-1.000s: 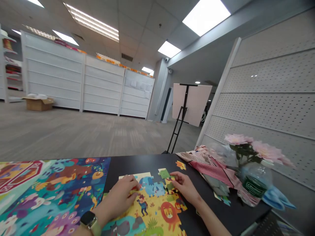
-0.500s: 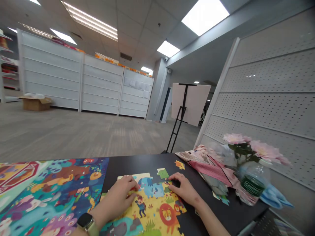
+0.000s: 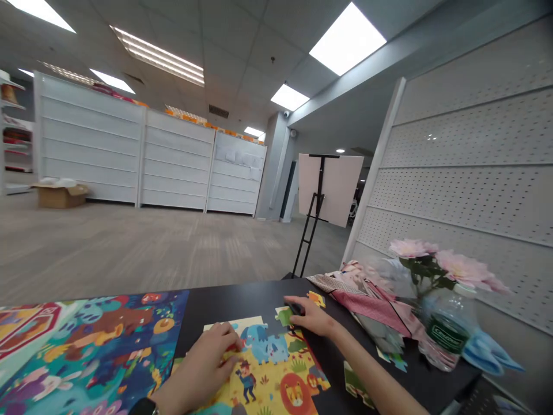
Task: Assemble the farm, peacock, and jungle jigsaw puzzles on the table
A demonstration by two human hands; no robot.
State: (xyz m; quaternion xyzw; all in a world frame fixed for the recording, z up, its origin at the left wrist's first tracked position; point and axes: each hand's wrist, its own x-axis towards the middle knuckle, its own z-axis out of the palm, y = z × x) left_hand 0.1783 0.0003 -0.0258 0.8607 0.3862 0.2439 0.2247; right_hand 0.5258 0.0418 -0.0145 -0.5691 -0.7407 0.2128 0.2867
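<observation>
A partly joined animal puzzle (image 3: pixel 276 369) with elephants and a lion lies on the black table. My left hand (image 3: pixel 211 360) rests on its left part, fingers bent; what is under the fingertips is hidden. My right hand (image 3: pixel 309 316) is at the upper right edge, thumb and fingers apart, beside a green piece (image 3: pixel 284 315) that it partly covers. An orange piece (image 3: pixel 317 298) lies just beyond the right hand. Under my right forearm a green piece (image 3: pixel 356 385) shows on the table.
A blue illustrated sheet (image 3: pixel 99 346) covers the table's left. Pink cloth (image 3: pixel 375 297), a plastic bottle (image 3: pixel 447 328), pink flowers (image 3: pixel 462 266) and a blue cloth (image 3: pixel 490 351) are at right. An easel (image 3: pixel 309 230) stands beyond the table.
My right hand has moved up and slightly left from the puzzle's right side toward the green piece. My left hand has stayed nearly in place. The view has tilted slightly upward.
</observation>
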